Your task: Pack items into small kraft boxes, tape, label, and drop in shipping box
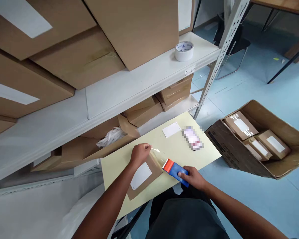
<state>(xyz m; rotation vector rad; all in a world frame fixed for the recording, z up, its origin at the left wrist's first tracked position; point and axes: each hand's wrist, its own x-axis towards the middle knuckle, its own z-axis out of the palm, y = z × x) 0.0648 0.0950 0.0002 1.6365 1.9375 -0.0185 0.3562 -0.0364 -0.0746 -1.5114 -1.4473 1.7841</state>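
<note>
A small brown cardboard parcel [143, 176] with a white label lies on the pale yellow table [179, 146]. My left hand [139, 154] is closed in a pinch on the end of a strip of clear tape [157, 153] at the parcel's far corner. The strip runs to a blue and red tape dispenser [174, 169], which my right hand [193, 177] grips at the parcel's right side.
A white label sheet [171, 129] and a small blurred packet [192, 138] lie further back on the table. An open carton [261, 139] with several labelled parcels sits on the floor at right. White shelving holds large boxes and a tape roll [184, 50].
</note>
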